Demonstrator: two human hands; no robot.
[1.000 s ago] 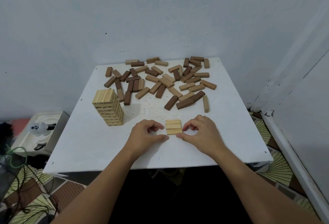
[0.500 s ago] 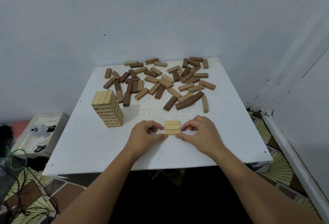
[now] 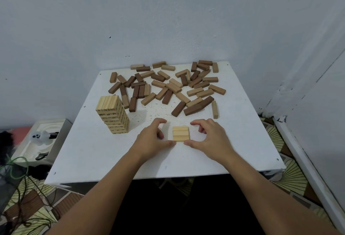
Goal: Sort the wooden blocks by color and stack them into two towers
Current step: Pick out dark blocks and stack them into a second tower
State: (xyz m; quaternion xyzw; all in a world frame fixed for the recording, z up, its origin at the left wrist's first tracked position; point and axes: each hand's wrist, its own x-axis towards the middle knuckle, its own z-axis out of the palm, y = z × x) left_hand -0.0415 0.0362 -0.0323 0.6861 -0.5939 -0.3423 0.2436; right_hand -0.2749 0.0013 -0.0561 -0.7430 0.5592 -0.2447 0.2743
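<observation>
Near the front edge of the white table (image 3: 242, 141), between my two hands, lies a row of three pale blocks (image 3: 180, 133) — flat, side by side, edges flush, forming a small square. My left hand (image 3: 152, 139) sits just to their left, fingers curled in an arch and the thumb tip touching the near left corner; my right hand (image 3: 209, 137) mirrors it, thumb at the near right corner. Neither hand holds anything. Half a second ago my fingers were drawn in closer to the row's sides; now they have spread and stand apart from it, with only the thumbs in contact. The row itself has not shifted.

To the left stands the pale tower (image 3: 112, 114), upright, many layers high, with small dark numbers printed on the block ends. Across the back half of the table sprawls the loose pile of brown blocks (image 3: 168, 85) — mid-tan and dark brown mixed, some overlapping. One tan block (image 3: 214, 109) lies alone just behind my right hand. Off the table's left edge sits a grey-and-white tray (image 3: 50, 132).
</observation>
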